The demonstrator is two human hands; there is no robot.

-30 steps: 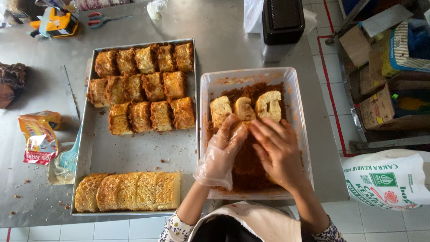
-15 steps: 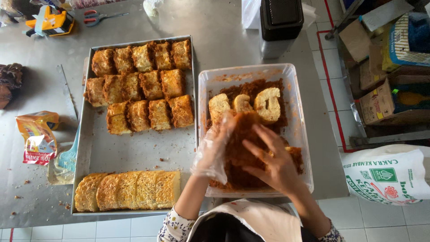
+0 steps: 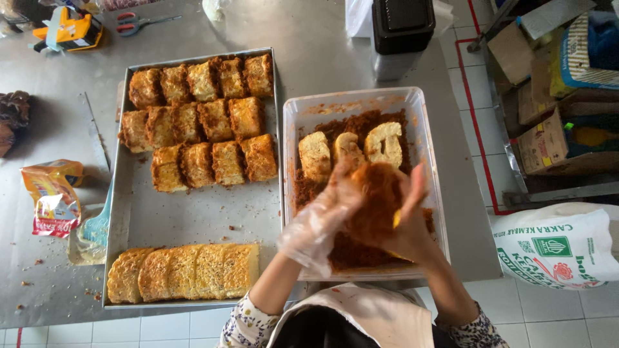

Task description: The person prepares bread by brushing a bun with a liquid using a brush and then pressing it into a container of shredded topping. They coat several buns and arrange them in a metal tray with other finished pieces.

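My left hand [image 3: 319, 216], in a clear plastic glove, and my bare right hand [image 3: 407, 225] are pressed together around a bread piece [image 3: 374, 200] coated in reddish-brown crumbs, lifted above a clear plastic tub [image 3: 420, 122]. The tub holds loose brown crumbs [image 3: 367, 121] and three pale uncoated bread pieces [image 3: 348, 151] at its far end. To the left lies a metal tray [image 3: 193, 222] with several crumb-coated pieces [image 3: 203, 119] in rows at the far end and a row of plain slices [image 3: 184, 270] at the near edge.
On the steel table stand a black-lidded container [image 3: 403, 32], a yellow tape dispenser [image 3: 68, 29], scissors [image 3: 132, 22] and an orange snack packet [image 3: 55, 196]. Cardboard boxes [image 3: 554, 96] and a white printed sack [image 3: 561, 248] sit on the tiled floor at right.
Both hands have risen out of the crumbs with a coated piece cupped between them; earlier they were pressing down flat in the tub.
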